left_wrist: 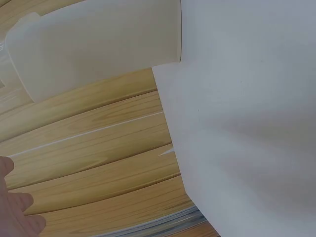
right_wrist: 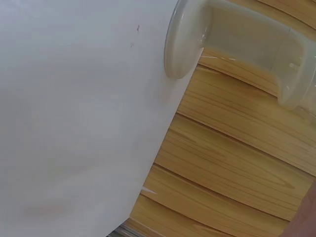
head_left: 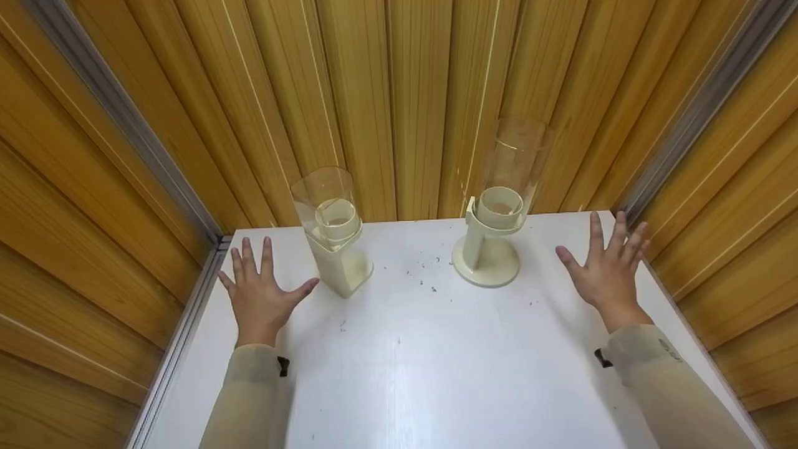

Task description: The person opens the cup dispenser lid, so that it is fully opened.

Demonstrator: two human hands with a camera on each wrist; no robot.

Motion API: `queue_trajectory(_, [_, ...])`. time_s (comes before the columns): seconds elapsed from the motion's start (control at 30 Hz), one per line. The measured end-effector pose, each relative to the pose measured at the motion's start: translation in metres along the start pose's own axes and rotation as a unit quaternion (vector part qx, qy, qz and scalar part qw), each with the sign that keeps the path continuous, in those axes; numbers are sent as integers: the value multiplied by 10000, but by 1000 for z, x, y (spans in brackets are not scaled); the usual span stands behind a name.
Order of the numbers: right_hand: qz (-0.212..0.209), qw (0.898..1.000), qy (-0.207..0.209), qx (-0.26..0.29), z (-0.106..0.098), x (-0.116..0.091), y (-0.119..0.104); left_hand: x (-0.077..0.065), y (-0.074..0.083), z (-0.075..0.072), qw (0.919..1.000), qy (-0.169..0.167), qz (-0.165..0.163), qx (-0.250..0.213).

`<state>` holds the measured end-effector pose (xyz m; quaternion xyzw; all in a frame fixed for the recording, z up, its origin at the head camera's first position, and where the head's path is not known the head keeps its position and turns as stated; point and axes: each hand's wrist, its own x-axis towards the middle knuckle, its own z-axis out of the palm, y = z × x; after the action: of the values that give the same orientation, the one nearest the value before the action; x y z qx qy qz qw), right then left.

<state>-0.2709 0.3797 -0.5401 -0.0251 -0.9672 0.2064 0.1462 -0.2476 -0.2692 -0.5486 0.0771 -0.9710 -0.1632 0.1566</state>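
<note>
Two cream-coloured stands, each carrying a clear tube, stand upright toward the back of the white table. The left stand (head_left: 336, 268) has a broad flat-sided post, and its clear tube (head_left: 321, 184) surrounds a cream ring. On a round base, the right stand (head_left: 489, 265) bears a taller clear tube (head_left: 520, 146) around a similar ring. My left hand (head_left: 259, 299) is spread beside the left stand, its thumb pointing toward the post; whether they touch is hard to tell. Fingers splayed and holding nothing, my right hand (head_left: 608, 274) is apart from the right stand.
Wood-patterned panels (head_left: 418, 112) rise behind the white table (head_left: 399, 374) and on both sides. Grey metal rails (head_left: 181, 337) run along the corners and the left edge. Small dark specks (head_left: 430, 284) lie scattered between the stands.
</note>
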Motion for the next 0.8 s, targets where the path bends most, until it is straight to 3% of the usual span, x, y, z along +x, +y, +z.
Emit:
queue_trajectory(0.2, [-206, 9996, 44, 207, -1, -7, -16, 0, 6, -7, 9998, -68, -24, -180])
queue_trajectory(0.53, [-554, 9961, 294, 625, -1, -14, -64, 5, 16, -13, 9985, 121, 71, -532])
queue_trajectory(0.8, [-1406, 9764, 850, 1404, 22, -21, -102, 10, 25, -13, 9964, 127, 80, -832])
